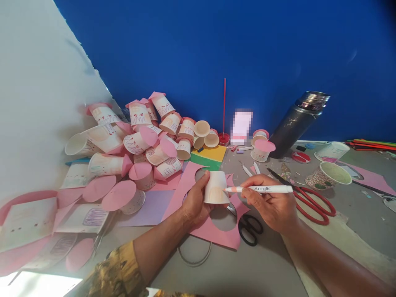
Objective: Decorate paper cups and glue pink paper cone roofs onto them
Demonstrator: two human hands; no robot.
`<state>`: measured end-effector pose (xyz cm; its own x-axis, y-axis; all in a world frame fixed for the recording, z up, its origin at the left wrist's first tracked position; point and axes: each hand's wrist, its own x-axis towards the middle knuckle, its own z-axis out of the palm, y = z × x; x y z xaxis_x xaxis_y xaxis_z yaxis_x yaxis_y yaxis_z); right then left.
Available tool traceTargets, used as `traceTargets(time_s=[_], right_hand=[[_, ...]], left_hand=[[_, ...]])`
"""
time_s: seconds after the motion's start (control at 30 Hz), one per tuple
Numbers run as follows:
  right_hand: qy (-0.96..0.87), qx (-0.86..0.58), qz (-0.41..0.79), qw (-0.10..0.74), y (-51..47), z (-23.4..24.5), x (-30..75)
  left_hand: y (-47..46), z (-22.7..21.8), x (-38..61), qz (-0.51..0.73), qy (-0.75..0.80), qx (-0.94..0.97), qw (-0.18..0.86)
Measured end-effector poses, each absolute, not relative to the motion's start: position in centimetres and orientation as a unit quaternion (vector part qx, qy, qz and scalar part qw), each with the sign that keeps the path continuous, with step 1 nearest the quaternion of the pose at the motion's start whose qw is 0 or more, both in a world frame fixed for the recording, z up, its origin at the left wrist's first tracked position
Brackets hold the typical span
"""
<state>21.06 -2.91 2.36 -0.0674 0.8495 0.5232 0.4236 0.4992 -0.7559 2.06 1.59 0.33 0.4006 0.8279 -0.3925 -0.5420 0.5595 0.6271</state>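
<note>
My left hand (pixel 198 200) is wrapped round a white paper cup (pixel 217 185), which is upside down with its wide rim at the bottom. A pale peach arch shape is coloured on the cup's side. Between the fingers of my right hand (pixel 272 202) is a white acrylic marker (pixel 275 189). Its peach tip points left and is at or very near the cup's right side; I cannot tell if it touches. Below the cup lies a pink paper sheet (pixel 213 239) with round holes cut out. Black-handled scissors (pixel 250 229) lie partly under that sheet's right edge.
Many decorated paper cups with pink paper tops (pixel 139 140) are heaped at the left. A dark metal flask (pixel 293 126) leans against the blue wall. Red-handled scissors (pixel 315 206) and a patterned cup (pixel 329 177) lie right of my right hand. A red stick (pixel 224 107) stands behind.
</note>
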Motion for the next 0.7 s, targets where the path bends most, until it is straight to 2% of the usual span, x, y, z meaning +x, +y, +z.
traceTargets(time_s=[0.27,0.7], right_hand=[[-0.707,-0.455,0.217,0.495,-2.91,2.43,20.87],[-0.723,-0.450,0.149,0.503,-3.07,3.29,20.89]], left_hand=[[1.30,0.45,2.38,0.425,0.376,0.212,0.796],[1.11,0.78,2.59,0.439,0.377,0.190,0.793]])
